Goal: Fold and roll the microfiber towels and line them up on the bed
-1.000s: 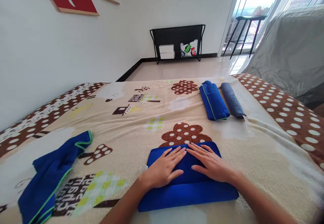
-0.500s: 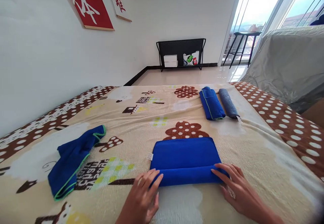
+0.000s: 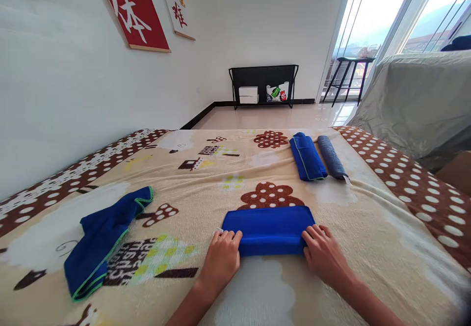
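A blue towel (image 3: 270,220) lies in front of me on the patterned blanket (image 3: 257,291), its near part rolled up and its far part flat. My left hand (image 3: 223,255) is closed round the left end of the roll, partly covering a small white label. Round the right end, my right hand (image 3: 326,250) is closed too, with the fingers curled over the roll. To the left rests a crumpled blue cloth with green edging (image 3: 106,237), apart from both hands.
At the far right of the blanket lie a rolled blue towel with green trim (image 3: 307,156) and a rolled grey towel (image 3: 331,156). Beyond the bed stand a black rack (image 3: 264,78), a dark stool (image 3: 349,73) and a plastic-covered piece of furniture (image 3: 423,100).
Both hands have moved forward with the roll and curled tighter round its ends. Less of the towel lies flat beyond the roll. The view has tilted up slightly.
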`<state>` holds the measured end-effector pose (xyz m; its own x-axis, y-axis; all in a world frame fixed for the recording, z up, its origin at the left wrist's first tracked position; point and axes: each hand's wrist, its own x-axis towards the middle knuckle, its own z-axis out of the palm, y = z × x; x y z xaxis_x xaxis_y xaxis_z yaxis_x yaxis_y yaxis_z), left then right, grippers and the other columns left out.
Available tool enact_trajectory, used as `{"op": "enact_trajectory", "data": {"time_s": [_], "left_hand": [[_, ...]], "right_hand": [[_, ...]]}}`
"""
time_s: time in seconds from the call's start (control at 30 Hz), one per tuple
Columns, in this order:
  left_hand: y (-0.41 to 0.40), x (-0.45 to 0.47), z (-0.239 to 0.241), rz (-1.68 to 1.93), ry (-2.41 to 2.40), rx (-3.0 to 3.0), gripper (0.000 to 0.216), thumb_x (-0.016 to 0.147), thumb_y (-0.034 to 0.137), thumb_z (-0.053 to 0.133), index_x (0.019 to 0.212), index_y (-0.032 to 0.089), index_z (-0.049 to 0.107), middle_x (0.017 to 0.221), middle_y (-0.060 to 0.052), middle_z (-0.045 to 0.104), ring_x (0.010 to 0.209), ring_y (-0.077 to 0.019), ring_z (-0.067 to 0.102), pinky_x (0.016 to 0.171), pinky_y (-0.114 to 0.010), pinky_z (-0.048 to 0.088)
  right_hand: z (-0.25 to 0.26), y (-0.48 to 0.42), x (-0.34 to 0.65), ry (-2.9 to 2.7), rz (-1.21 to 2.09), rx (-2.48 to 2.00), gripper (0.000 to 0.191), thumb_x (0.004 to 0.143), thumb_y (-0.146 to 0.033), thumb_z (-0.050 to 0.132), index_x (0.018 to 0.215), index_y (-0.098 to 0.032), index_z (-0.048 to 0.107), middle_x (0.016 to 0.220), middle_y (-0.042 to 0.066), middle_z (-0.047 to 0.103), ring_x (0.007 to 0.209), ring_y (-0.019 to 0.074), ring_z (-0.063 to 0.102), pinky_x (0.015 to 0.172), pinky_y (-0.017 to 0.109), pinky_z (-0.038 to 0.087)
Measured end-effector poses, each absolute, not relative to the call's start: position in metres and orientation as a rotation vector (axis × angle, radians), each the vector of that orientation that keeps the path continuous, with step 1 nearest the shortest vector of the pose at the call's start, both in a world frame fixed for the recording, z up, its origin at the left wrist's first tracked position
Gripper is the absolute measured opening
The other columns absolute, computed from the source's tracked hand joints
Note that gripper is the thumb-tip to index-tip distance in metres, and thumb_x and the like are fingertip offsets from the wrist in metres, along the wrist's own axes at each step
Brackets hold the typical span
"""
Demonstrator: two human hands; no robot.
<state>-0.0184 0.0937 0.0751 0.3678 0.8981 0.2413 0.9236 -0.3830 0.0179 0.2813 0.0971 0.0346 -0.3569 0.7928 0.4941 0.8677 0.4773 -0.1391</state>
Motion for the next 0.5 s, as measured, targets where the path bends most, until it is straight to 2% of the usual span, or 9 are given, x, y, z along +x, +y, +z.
{"op": "enact_trajectory", "data": {"time_s": [0.1,0.17,0.27,0.4,0.5], "left_hand": [[0.098,0.006,0.072,-0.320,-1.564,-2.580,0.047,0.079,0.000,0.043,0.117,0.018,0.064,0.104,-0.008,0.070,0.098,-0.0250,0.064,0.092,-0.043,0.051],[0.098,0.022,0.063,-0.374,-1.410,-2.651,0.051,0.083,0.003,0.045,0.130,0.017,0.058,0.121,-0.008,0.068,0.110,-0.0238,0.062,0.100,-0.039,0.047],[0.100,0.026,0.049,-0.416,-1.250,-2.680,0.050,0.094,0.009,0.039,0.142,0.015,0.049,0.138,-0.007,0.062,0.126,-0.0201,0.056,0.108,-0.036,0.041],[0.108,-0.007,0.046,-0.329,-1.255,-2.674,0.055,0.102,0.033,0.042,0.155,0.023,0.030,0.155,-0.002,0.045,0.141,-0.0185,0.042,0.113,-0.036,0.035],[0.112,-0.033,0.046,-0.333,-1.337,-2.578,0.060,0.101,0.041,0.044,0.156,0.022,0.028,0.154,-0.004,0.047,0.140,-0.0195,0.044,0.112,-0.036,0.035]], "right_hand": [[0.030,0.100,0.253,-2.260,-0.268,-1.281,0.039,0.081,-0.001,0.041,0.108,-0.013,0.067,0.113,0.013,0.068,0.105,0.0259,0.061,0.096,0.045,0.044],[0.025,0.102,0.237,-2.314,-0.274,-1.172,0.051,0.081,-0.001,0.040,0.125,-0.013,0.061,0.127,0.010,0.065,0.116,0.0217,0.059,0.103,0.039,0.044],[0.022,0.108,0.233,-2.385,-0.271,-1.047,0.059,0.082,-0.001,0.037,0.137,-0.013,0.053,0.138,0.006,0.060,0.127,0.0169,0.054,0.107,0.033,0.043],[0.020,0.115,0.265,-2.509,-0.297,-1.073,0.058,0.095,-0.021,0.045,0.152,-0.014,0.035,0.154,0.006,0.043,0.141,0.0183,0.042,0.111,0.035,0.042],[0.018,0.115,0.290,-2.516,-0.329,-1.180,0.067,0.097,-0.036,0.050,0.156,-0.013,0.028,0.156,0.007,0.038,0.143,0.0207,0.039,0.111,0.037,0.043]]}}
